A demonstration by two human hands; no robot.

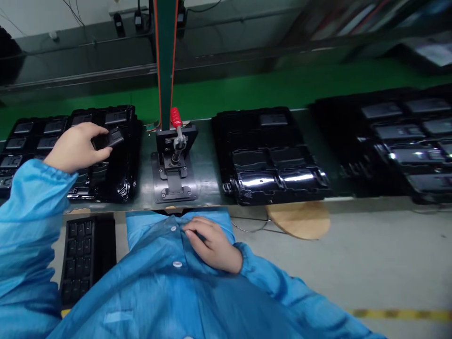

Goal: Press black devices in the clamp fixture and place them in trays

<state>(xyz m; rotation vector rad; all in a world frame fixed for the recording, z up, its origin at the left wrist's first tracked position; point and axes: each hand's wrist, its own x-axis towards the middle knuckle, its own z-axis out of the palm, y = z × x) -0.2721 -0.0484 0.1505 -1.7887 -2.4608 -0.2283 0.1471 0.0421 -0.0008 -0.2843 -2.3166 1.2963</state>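
Since the left hand (79, 146) has the black part (113, 138) pinched by one end, thumb on the near side and fingers on the far side, you get a decent idea of how it handles. It's up over the right-hand one of the two left trays (123, 181), toward the far side; can't tell from this angle if it's touching down anywhere. Looks like moulded plastic to me, so I'd guess light and stiff, no flex worth worrying about. That smooth dark finish could be a bit slick, and probably scuffs easier than it cracks. I'd take it by the long edges near one end, pretty much like that, and keep fingertips off the flat face. Don't squeeze hard, it shouldn't need it.

Watch the trays more than the part tbh: thin, shiny and likely bendy, so don't lean on them. The clamp (173, 162) with the red handle (175, 117) sits on the table (208, 162) just right of that tray. Right hand (213, 245) lies on the blue coat (158, 287), fingers together and thumb tucked close; can't tell if anything's under them.
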